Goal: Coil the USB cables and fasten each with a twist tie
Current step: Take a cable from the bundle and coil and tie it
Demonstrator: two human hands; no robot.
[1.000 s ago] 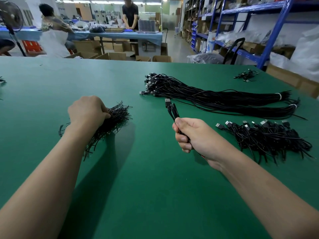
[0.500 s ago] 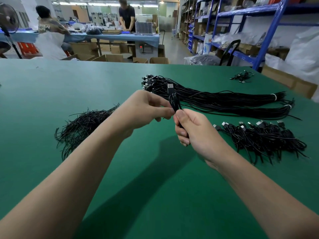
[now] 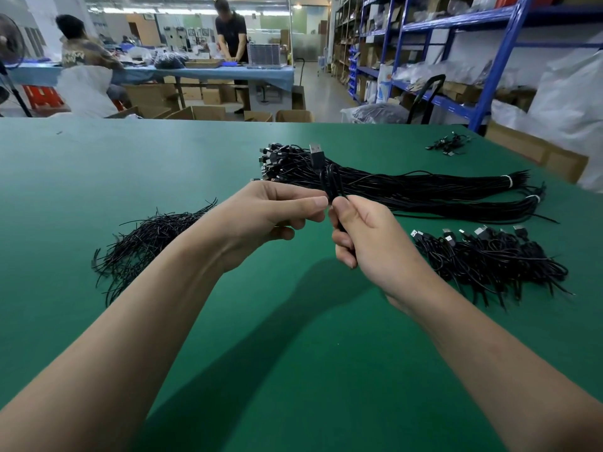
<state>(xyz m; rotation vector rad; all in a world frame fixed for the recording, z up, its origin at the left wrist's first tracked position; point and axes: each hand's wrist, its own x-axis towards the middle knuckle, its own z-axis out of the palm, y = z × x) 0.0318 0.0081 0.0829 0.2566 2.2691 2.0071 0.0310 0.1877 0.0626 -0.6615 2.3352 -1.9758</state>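
My right hand point(image 3: 368, 239) grips a coiled black USB cable point(image 3: 329, 182) upright above the green table point(image 3: 98, 164); its plug points up. Beside it, my left hand point(image 3: 270, 213) pinches with thumb and fingers right against the coil; whether a twist tie lies between those fingers I cannot tell. On the left lies a loose pile of black twist ties point(image 3: 146, 239). A long bundle of straight USB cables point(image 3: 408, 190) stretches across the table behind my hands. At the right sits a heap of coiled cables point(image 3: 489, 256).
A small clump of cables point(image 3: 448, 145) lies near the table's far right corner. Blue shelving point(image 3: 502, 60) and cardboard boxes stand to the right. Beyond the table, two people are at a blue-covered bench point(image 3: 208, 73).
My left hand left the twist tie pile and came across to the coil in my right hand, where it now pinches. My right hand lifted the coil slightly.
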